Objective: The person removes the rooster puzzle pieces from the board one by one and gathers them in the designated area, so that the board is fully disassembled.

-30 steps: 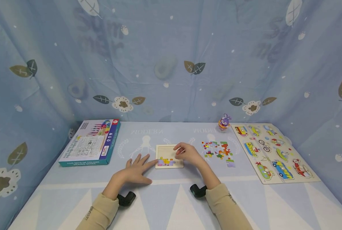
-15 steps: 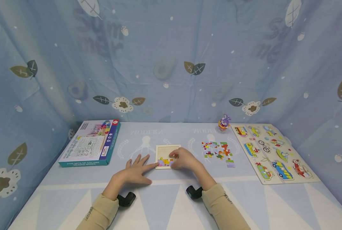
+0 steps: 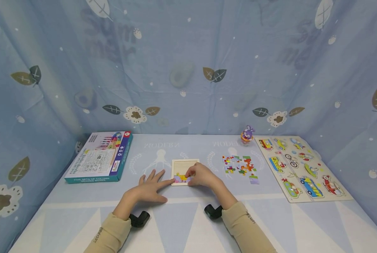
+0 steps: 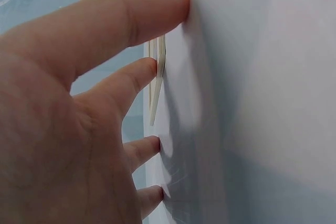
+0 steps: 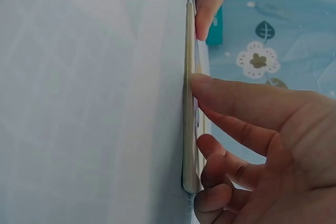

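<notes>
A small square wooden puzzle tray (image 3: 183, 163) lies mid-table, with a few joined jigsaw pieces (image 3: 179, 178) along its near side. My left hand (image 3: 148, 188) is spread flat at its left, the index fingertip touching the tray edge; the thumb and other fingers rest on the table. My right hand (image 3: 204, 176) is over the tray's lower right corner. Its thumb and index finger pinch a jigsaw piece at the right end of that row, mostly hidden by the fingers. In the right wrist view the right thumb (image 5: 220, 90) lies at the tray's edge, the other fingers curled.
Several loose jigsaw pieces (image 3: 243, 168) lie right of the tray. Beyond them are a wooden vehicle peg board (image 3: 297, 168) and a small purple rabbit toy (image 3: 247, 135). A flat boxed set (image 3: 98, 158) sits at the left. A patterned curtain (image 3: 188, 70) hangs behind the table.
My right hand has come down and left from above the tray's right side onto the right end of the row of pieces. My left hand has stayed still.
</notes>
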Demonstrator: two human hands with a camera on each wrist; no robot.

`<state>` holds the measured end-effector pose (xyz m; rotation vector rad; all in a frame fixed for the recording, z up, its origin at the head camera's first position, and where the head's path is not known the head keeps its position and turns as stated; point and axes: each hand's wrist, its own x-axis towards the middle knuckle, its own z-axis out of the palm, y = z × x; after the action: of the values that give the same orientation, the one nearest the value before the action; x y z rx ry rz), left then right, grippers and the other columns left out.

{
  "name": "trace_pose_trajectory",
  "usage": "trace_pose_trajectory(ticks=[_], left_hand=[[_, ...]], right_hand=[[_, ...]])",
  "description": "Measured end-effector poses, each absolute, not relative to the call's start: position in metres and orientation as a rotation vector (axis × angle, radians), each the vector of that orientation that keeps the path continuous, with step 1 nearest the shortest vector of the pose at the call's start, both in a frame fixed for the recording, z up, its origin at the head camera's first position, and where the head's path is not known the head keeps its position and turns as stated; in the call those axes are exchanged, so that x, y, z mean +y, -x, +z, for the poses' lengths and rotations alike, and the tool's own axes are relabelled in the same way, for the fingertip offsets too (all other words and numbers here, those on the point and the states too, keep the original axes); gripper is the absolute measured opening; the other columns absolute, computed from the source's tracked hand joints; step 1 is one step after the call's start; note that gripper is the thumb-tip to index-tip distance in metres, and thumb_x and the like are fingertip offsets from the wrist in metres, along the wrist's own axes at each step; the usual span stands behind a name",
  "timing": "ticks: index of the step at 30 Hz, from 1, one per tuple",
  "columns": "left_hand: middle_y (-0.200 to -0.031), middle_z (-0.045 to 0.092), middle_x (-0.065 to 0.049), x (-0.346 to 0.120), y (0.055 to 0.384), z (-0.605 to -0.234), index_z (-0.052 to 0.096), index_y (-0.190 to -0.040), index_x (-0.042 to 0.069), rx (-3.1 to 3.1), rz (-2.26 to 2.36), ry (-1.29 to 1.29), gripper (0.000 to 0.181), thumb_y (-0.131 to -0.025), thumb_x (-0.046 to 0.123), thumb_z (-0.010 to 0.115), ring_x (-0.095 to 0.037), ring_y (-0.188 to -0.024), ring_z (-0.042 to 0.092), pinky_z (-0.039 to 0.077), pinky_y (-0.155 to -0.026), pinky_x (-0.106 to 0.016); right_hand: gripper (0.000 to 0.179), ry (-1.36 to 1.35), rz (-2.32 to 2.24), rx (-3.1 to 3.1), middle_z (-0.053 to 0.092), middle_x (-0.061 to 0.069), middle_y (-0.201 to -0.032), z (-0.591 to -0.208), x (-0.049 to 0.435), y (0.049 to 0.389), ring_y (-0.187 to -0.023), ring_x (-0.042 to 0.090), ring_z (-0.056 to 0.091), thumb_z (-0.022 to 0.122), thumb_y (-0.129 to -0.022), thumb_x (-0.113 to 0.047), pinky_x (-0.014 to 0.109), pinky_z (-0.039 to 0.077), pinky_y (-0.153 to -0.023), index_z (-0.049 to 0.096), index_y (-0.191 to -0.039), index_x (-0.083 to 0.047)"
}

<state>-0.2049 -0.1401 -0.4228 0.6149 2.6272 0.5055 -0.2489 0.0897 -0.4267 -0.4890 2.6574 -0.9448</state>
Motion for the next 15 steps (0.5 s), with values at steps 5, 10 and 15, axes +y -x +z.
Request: trace_pose_trajectory(ticks=[5,10,15], left_hand=[[-0.153,0.013,-0.017,-0.1401,0.2048,-0.4225,0.039,-0.141,0.028,2.626,0.509,-0.619,0.067,-0.080,0.038,0.066,-0.046,-0.137,-0.001,-0.001,-0.100,-0.069],[-0.153,0.013,-0.018,-0.1397,0.2042,-0.4226,0.040,-0.141,0.028,2.628,0.512,-0.616,0.067,-0.080,0.038,0.066,-0.047,-0.137,-0.001,-0.001,-0.100,-0.069],[-0.153,0.014,-0.018,-0.1387,0.2037,-0.4223,0.040,-0.141,0.027,2.630,0.514,-0.612,0.067,-0.080,0.036,0.066,-0.047,-0.137,-0.001,0.000,-0.100,-0.070]], right_hand=[[0.018,0.500,-0.922,2.666,0.049,0.002,-0.089,-0.4274,0.0892,0.2485,-0.078,0.017,0.047,0.079,-0.069,-0.009,0.031,0.041,-0.071,0.066,-0.080,-0.014],[0.019,0.507,-0.910,2.672,0.050,0.001,-0.087,-0.4279,0.0880,0.2489,-0.077,0.017,0.047,0.080,-0.068,-0.008,0.031,0.040,-0.069,0.064,-0.079,-0.014],[0.021,0.527,-0.903,2.669,0.056,-0.002,-0.081,-0.4271,0.0868,0.2497,-0.075,0.015,0.048,0.079,-0.068,-0.006,0.031,0.041,-0.070,0.062,-0.078,-0.013]])
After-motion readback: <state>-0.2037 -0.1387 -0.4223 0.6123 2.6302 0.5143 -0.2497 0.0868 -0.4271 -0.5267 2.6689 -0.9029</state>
